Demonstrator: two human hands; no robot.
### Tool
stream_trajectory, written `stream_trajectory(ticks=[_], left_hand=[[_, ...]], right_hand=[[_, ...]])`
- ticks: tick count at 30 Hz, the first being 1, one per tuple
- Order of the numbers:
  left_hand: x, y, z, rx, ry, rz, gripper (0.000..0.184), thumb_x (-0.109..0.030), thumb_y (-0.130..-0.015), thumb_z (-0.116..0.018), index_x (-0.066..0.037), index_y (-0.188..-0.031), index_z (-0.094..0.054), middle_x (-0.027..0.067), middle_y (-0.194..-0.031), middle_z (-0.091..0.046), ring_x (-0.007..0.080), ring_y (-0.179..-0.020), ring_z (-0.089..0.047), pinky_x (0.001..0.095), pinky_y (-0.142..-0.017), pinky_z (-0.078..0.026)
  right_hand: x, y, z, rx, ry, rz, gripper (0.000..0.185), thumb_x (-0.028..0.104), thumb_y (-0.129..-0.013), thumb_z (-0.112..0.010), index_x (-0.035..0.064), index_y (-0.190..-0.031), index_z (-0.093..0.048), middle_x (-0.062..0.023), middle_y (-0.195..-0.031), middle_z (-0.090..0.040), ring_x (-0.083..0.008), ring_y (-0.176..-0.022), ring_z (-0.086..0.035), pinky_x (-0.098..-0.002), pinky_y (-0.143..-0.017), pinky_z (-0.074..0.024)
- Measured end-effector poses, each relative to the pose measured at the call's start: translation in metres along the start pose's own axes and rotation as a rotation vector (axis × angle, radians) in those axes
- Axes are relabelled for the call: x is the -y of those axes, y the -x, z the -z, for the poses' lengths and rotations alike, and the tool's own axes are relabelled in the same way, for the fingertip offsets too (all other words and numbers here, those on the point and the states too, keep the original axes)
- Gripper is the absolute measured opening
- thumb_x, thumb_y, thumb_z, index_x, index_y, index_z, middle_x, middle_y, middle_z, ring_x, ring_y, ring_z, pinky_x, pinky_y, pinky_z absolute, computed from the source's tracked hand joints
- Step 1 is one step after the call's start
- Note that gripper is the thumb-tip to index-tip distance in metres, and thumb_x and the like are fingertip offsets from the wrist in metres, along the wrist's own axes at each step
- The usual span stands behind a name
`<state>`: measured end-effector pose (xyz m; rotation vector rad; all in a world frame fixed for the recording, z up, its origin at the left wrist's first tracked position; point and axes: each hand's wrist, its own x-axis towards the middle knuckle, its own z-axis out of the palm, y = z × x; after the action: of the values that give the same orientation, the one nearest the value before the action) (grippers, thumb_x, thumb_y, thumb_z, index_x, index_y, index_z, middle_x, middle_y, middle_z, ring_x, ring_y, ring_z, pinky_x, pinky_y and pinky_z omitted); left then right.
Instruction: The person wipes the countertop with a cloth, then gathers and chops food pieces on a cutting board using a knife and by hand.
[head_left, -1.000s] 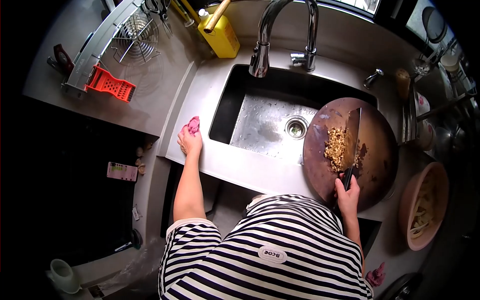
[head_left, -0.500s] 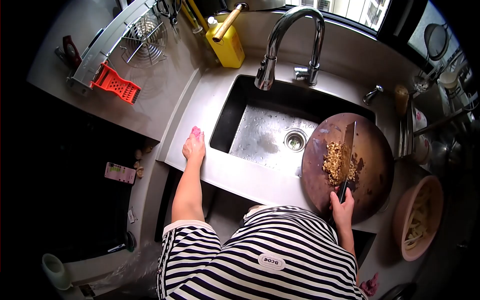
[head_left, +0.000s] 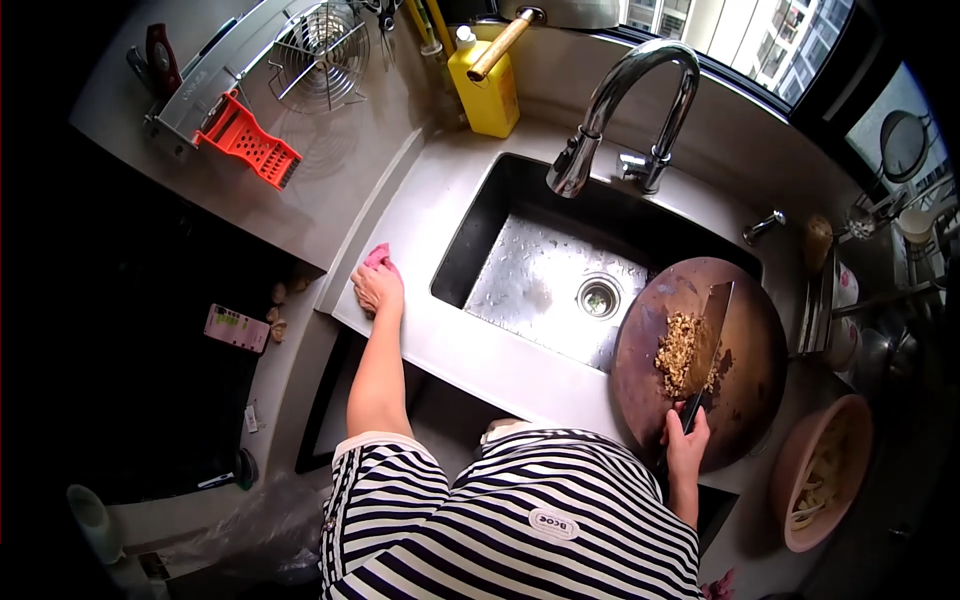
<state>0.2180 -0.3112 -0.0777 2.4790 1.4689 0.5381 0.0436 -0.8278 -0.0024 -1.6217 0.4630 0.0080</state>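
Observation:
My left hand is closed round a pink cloth on the pale counter, left of the sink. On the right, my right hand grips the black handle of a cleaver. The blade lies over a round dark chopping board, which overlaps the sink's right end. Chopped light-brown bits are heaped on the board, mostly left of the blade, with a few at its right side.
A chrome faucet arches over the sink. Behind stands a yellow bottle. An orange grater and wire rack are at the upper left. A pink bowl of pale pieces stands right; a phone lies left.
The camera view has turned and shifted. My left hand has moved a little over the counter with the cloth. My right hand still holds the cleaver over the board.

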Motion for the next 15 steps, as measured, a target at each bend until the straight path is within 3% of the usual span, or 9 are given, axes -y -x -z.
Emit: stream_trajectory(ticks=[4,6,10,12,15], left_hand=[[-0.057,-0.039,-0.013,0.039,-0.05,0.076,0.048,-0.045,-0.087,-0.05,-0.003,-0.108,-0.057,0.0159,-0.117,-0.053,0.0337,-0.112,-0.051,0.0492,-0.088,-0.045],[-0.083,-0.044,-0.021,0.047,-0.046,0.063,0.044,-0.042,-0.087,-0.051,-0.004,-0.108,-0.057,0.0158,-0.118,-0.053,0.0337,-0.112,-0.051,0.0476,-0.088,-0.045],[-0.121,-0.058,-0.048,0.115,0.058,-0.193,0.036,-0.034,-0.086,-0.054,-0.007,-0.11,-0.054,0.0148,-0.117,-0.051,0.0333,-0.112,-0.049,0.0462,-0.089,-0.043],[-0.141,-0.052,-0.069,0.028,0.094,-0.388,0.03,-0.028,-0.085,-0.057,-0.009,-0.107,-0.055,0.0127,-0.112,-0.053,0.0324,-0.108,-0.053,0.0466,-0.084,-0.046],[-0.173,0.015,-0.068,0.125,0.165,-0.655,0.021,-0.021,-0.081,-0.062,-0.012,-0.098,-0.056,0.0113,-0.101,-0.054,0.0345,-0.085,-0.061,0.0476,-0.07,-0.049]], right_hand=[[0.006,0.001,-0.01,-0.024,0.029,-0.038,0.017,0.009,-0.085,-0.063,0.0021,-0.097,-0.052,0.0016,-0.071,-0.052,-0.0051,-0.051,-0.046,-0.0199,-0.045,-0.0379],[0.007,0.002,-0.016,-0.041,0.052,-0.048,0.017,0.009,-0.085,-0.063,0.002,-0.097,-0.052,0.0014,-0.071,-0.052,-0.0053,-0.051,-0.046,-0.0202,-0.045,-0.0376],[0.01,0.002,-0.033,-0.065,0.147,-0.037,0.018,0.008,-0.083,-0.064,0.0021,-0.093,-0.051,0.0017,-0.07,-0.049,-0.0055,-0.05,-0.044,-0.0217,-0.044,-0.036],[0.005,0.001,-0.038,-0.085,0.185,-0.006,0.017,0.008,-0.083,-0.065,0.003,-0.091,-0.051,0.0024,-0.068,-0.048,-0.0052,-0.049,-0.041,-0.0216,-0.044,-0.033],[0.011,0.001,-0.042,-0.101,0.134,-0.059,0.016,0.008,-0.083,-0.065,0.0034,-0.091,-0.052,0.0028,-0.068,-0.048,-0.0044,-0.048,-0.04,-0.0211,-0.043,-0.0327]])
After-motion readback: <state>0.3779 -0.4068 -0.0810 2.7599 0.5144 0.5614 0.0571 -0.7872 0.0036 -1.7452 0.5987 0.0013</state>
